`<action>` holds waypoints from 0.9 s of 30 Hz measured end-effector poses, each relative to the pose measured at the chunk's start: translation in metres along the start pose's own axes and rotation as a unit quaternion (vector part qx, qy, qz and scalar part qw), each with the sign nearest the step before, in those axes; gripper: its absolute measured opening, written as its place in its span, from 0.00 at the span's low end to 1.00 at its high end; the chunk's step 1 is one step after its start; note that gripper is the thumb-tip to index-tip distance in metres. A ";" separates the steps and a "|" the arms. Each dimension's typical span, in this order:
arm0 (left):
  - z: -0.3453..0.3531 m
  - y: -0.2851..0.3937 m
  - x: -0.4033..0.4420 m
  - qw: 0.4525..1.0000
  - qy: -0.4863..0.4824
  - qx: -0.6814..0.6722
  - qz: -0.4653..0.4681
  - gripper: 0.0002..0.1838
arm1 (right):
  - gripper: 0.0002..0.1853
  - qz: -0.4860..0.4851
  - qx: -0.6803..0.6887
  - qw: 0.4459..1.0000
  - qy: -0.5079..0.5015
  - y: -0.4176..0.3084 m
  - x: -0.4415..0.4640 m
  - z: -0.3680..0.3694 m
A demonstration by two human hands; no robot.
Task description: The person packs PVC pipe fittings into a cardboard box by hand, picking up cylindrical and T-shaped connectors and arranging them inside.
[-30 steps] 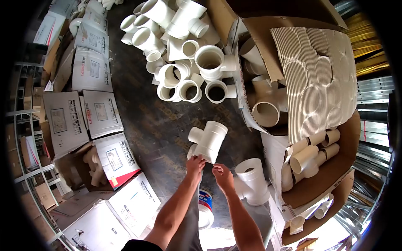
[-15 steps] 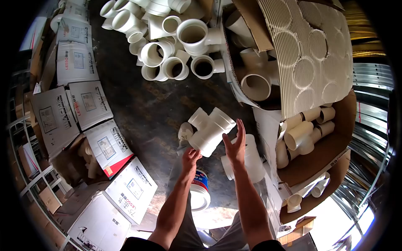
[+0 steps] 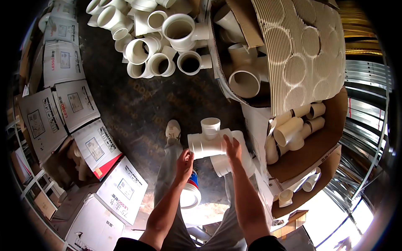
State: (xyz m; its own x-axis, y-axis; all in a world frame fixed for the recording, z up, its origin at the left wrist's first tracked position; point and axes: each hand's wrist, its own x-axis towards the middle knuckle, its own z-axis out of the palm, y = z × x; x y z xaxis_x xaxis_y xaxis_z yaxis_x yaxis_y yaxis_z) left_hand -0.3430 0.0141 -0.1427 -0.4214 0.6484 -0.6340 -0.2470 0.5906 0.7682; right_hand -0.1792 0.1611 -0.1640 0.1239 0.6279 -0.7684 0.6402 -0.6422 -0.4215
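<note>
A white plastic pipe tee (image 3: 208,143) is held between my two hands, its main tube roughly level and its short branch pointing away from me. My left hand (image 3: 184,164) closes on the tee's left end. My right hand (image 3: 233,149) grips the right end, with the thumb against the near side. Just beyond my right hand, a second white pipe fitting (image 3: 245,161) stands lower down, partly covered by the hand and forearm. Below the tee is a white bucket (image 3: 191,195) with a blue and red label, near my left wrist.
Many white fittings (image 3: 178,31) are piled on the dark floor (image 3: 142,104) ahead. On the right, open cardboard boxes (image 3: 310,165) hold more fittings, under a corrugated sheet (image 3: 293,54). White cartons (image 3: 75,102) line the left. My shoe (image 3: 173,129) is on the floor.
The tee has turned from a slant to nearly level, its branch swinging from upper left to straight ahead. My right hand has gone from open beside it to gripping its end.
</note>
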 end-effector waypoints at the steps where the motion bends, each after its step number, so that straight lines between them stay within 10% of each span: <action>1: 0.003 -0.001 -0.001 1.000 0.007 0.007 0.009 0.15 | 0.31 0.009 0.037 0.999 0.013 0.015 0.001 0.006; 10: 0.008 -0.009 -0.019 0.986 -0.031 0.161 0.031 0.15 | 0.28 0.019 0.164 0.977 0.134 0.047 -0.040 -0.007; 16: 0.034 -0.004 -0.031 0.998 -0.007 0.007 0.054 0.20 | 0.25 0.056 0.321 0.933 0.153 0.060 -0.058 -0.042; 18: 0.054 0.009 -0.035 0.987 0.116 0.043 0.105 0.24 | 0.26 0.050 0.342 0.923 0.171 0.068 -0.062 -0.060; 22: 0.098 0.049 -0.050 0.989 -0.048 -0.130 0.056 0.28 | 0.23 0.019 0.348 0.929 0.127 0.084 -0.092 -0.115; 24: 0.119 0.069 -0.060 0.990 -0.077 -0.110 0.051 0.30 | 0.17 -0.005 0.528 0.812 0.249 0.078 -0.103 -0.133; 27: 0.157 0.098 -0.066 0.980 -0.149 -0.102 0.087 0.30 | 0.18 0.056 0.581 0.778 0.233 0.116 -0.106 -0.175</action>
State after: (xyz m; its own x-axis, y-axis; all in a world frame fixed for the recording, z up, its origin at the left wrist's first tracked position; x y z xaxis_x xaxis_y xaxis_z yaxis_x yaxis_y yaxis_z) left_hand -0.2024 0.1052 -0.0397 -0.2067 0.8602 -0.4662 -0.3752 0.3704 0.8497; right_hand 0.0150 0.0971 -0.0470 0.5647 0.4569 -0.6873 -0.4782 -0.4976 -0.7237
